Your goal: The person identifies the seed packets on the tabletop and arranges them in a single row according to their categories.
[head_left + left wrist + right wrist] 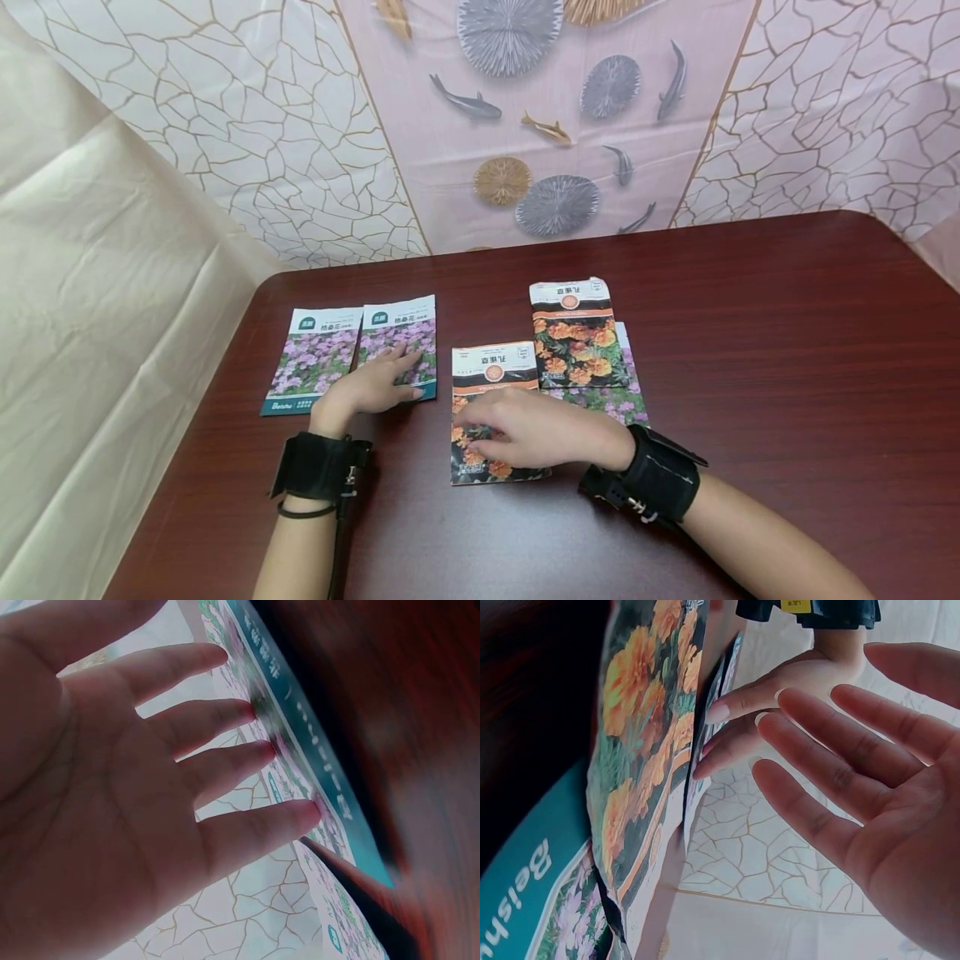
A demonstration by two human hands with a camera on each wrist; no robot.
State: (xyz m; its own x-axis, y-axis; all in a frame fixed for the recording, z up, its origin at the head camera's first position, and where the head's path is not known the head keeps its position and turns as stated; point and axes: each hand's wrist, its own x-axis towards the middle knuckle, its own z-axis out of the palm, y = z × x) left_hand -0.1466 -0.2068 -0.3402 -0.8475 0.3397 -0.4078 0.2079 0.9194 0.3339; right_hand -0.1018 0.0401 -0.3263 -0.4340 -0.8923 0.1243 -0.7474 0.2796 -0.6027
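Two seed packets with purple flowers lie side by side on the left: an outer packet point(315, 358) and an inner packet point(417, 337). My left hand point(375, 385) rests its straight, spread fingertips on the inner one, touching its picture in the left wrist view. Over a seed packet with orange marigolds point(491, 367) is my right hand point(525, 427), fingers loosely extended; in the right wrist view they stand apart from the packets, holding nothing. Farther right, another marigold packet point(579, 337) lies partly over a third purple-flower packet point(624, 406), hiding much of it.
All the packets lie flat on a dark red-brown wooden table point(765, 358). Behind its far edge hangs a patterned cloth point(420, 167), and a pale cream sheet point(97, 292) drapes along the left. Each wrist wears a black strap point(318, 467).
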